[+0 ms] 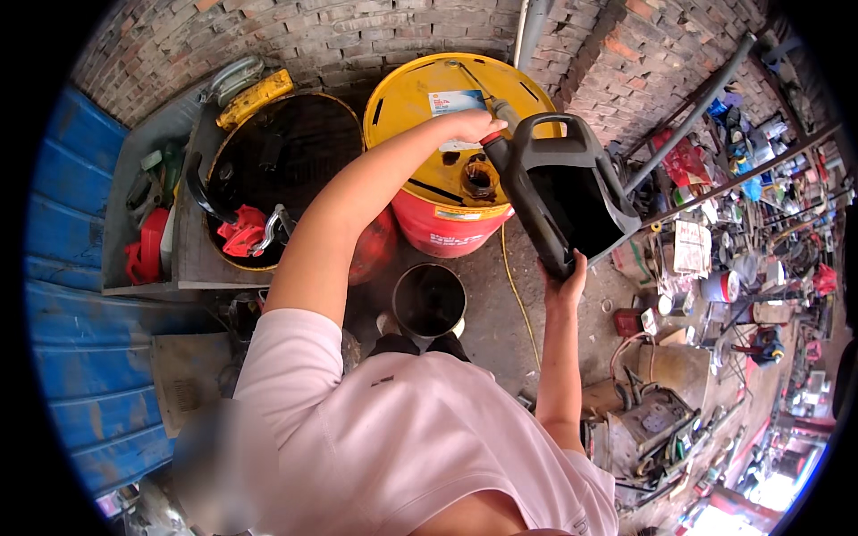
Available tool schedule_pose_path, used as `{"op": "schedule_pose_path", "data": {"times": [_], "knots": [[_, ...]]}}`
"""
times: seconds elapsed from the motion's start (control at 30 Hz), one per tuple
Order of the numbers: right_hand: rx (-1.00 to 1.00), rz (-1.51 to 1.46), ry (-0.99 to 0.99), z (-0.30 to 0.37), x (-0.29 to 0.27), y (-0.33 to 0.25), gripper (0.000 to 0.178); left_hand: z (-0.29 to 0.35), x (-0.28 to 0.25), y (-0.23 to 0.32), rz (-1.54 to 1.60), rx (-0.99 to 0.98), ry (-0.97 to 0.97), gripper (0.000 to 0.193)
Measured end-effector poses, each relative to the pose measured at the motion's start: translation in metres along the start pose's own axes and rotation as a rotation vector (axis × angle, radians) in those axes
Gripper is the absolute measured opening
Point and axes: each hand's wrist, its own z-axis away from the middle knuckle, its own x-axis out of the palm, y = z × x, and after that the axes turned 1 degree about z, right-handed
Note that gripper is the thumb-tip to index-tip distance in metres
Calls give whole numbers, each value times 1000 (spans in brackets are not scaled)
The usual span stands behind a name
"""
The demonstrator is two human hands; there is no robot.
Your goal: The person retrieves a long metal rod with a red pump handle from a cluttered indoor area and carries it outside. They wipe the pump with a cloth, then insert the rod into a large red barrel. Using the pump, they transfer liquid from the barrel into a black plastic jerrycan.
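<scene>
A dark grey plastic jug (527,205) with one side cut away is held tilted over the right part of a yellow-topped, red-sided drum (407,98). My left hand (471,128) is closed at the jug's neck, by its red cap (491,138). Under the lower edge, my right hand (566,280) grips the jug with its fingers partly hidden. The cut opening looks black inside, so its contents cannot be made out. Below the neck, the drum top has an oily brown opening (480,179). A rod with a grey grip (506,113) lies behind the neck.
A black bucket (464,308) stands on the floor by my feet. At left are a large dark open drum (220,152) with red-handled tools (243,230) and a metal tray (116,255). A yellow hose (516,290) crosses the floor. Cluttered shelving (715,210) fills the right.
</scene>
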Motion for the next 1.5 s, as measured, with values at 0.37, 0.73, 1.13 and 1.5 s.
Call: {"op": "schedule_pose_path", "data": {"times": [0.37, 0.73, 1.13, 1.5], "knots": [[25, 103, -16, -9, -11, -37, 30, 12, 8, 14, 74, 205, 79, 52], [182, 104, -34, -7, -21, -50, 33, 23, 36, 14, 172, 390, 304, 34], [1, 231, -10, -11, -15, -36, 28, 9, 39, -3, 91, -47, 111, 65], [125, 166, 30, -5, -30, -56, 35, 44, 65, 20, 29, 140, 442, 38]]}}
